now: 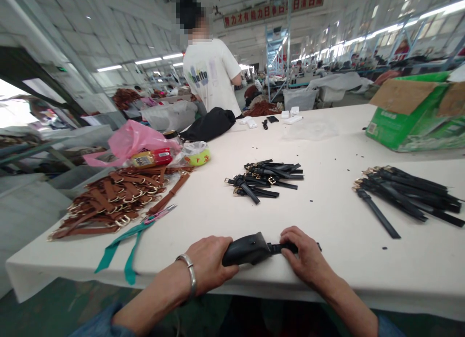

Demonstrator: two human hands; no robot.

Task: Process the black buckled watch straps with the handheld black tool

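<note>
My left hand (210,262), a silver bangle at its wrist, is wrapped round a smooth, black, rounded piece (245,250) with a flared end. I cannot make out its kind. From the flared end a narrow black strap (276,248) runs to the right. My right hand (300,252) is closed on this strap, which lies low over the table's near side. Beyond my hands is a loose pile of black buckled straps (271,177). Further right lies another, longer bundle of black straps (410,194), their gold buckles at the left end.
Brown buckled straps (116,201) are heaped at the left, beside pink-handled scissors (160,214) tied with green ribbon. Behind them are a pink bag (134,141) and a bottle (150,158). A green carton (410,114) stands far right. A person (212,75) stands beyond the white table (203,206).
</note>
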